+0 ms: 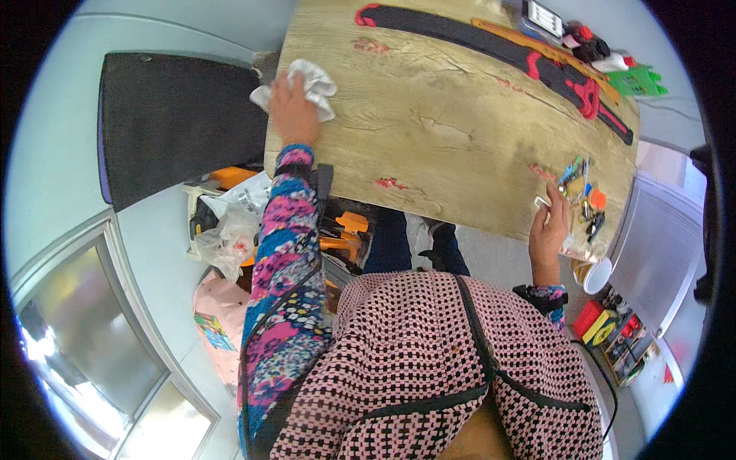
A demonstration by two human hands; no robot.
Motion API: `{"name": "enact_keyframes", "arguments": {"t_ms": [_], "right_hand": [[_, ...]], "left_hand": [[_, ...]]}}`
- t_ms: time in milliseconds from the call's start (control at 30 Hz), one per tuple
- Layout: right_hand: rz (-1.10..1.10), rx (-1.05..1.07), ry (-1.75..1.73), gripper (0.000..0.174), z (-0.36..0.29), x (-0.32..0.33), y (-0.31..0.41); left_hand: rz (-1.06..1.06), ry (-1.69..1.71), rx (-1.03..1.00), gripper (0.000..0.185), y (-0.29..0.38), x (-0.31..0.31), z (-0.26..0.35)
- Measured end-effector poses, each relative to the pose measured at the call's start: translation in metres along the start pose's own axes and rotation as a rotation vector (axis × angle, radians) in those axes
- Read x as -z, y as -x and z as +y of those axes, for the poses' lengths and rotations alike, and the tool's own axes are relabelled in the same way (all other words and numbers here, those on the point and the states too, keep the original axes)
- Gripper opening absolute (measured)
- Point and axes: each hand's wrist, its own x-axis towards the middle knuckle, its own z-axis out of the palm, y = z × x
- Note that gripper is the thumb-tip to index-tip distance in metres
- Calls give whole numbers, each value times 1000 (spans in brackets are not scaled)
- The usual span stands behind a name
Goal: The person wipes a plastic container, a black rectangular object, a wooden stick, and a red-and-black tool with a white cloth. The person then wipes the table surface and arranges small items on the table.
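My left hand (294, 115) presses a crumpled white cloth (316, 83) flat against the wood-grain tabletop (425, 132), near its left edge. Fingers are spread over the cloth and cover part of it. At the table's right side, my right hand (549, 227) pinches a small white piece (540, 202) between thumb and fingers; what it is cannot be made out. Just beyond that hand lies a cluster of pens and small tools (575, 172). An orange cap (597, 199) sits among them.
A long black-and-red fabric case (460, 43) lies along the far edge beside an orange strip (529, 43). Bottles (586, 43), a device with a lit screen (542, 18) and a green plastic piece (638, 80) stand behind. A white-rimmed cup (595, 276) is below the right edge.
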Motion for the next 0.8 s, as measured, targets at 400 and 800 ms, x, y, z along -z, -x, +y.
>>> {"name": "enact_keyframes", "arguments": {"t_ms": [400, 800], "right_hand": [[68, -124, -28, 42, 81, 14, 41], [7, -310, -10, 39, 113, 6, 97]], "left_hand": [[-84, -70, 166, 65, 146, 6, 91], [-244, 67, -113, 65, 155, -42, 270]]}}
